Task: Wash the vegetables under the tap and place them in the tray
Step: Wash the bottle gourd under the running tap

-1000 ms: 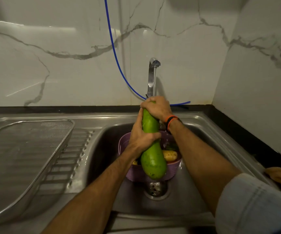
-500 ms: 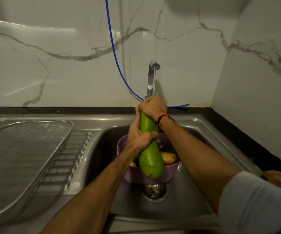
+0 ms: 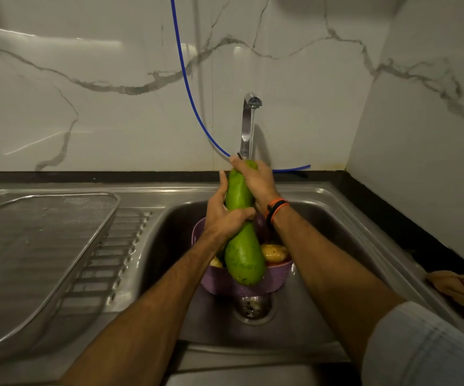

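A long green bottle gourd point(image 3: 243, 254) stands nearly upright over the sink, its top under the running tap point(image 3: 249, 121). My left hand point(image 3: 224, 215) grips its middle. My right hand point(image 3: 256, 181), with an orange and black band at the wrist, wraps round its upper end. Below it a purple basket point(image 3: 217, 282) sits in the steel sink point(image 3: 169, 246) and holds a potato point(image 3: 274, 252) and a dark purple vegetable point(image 3: 261, 228). A steel mesh tray point(image 3: 38, 246) lies on the drainboard at the left.
The sink drain point(image 3: 253, 307) shows just in front of the basket. A blue hose point(image 3: 189, 87) hangs down the marble wall behind the tap. A brown cloth point(image 3: 459, 285) lies on the black counter at the right edge.
My right hand has slid from the gourd's tip down its right side, baring the top. The gourd stays under the tap.
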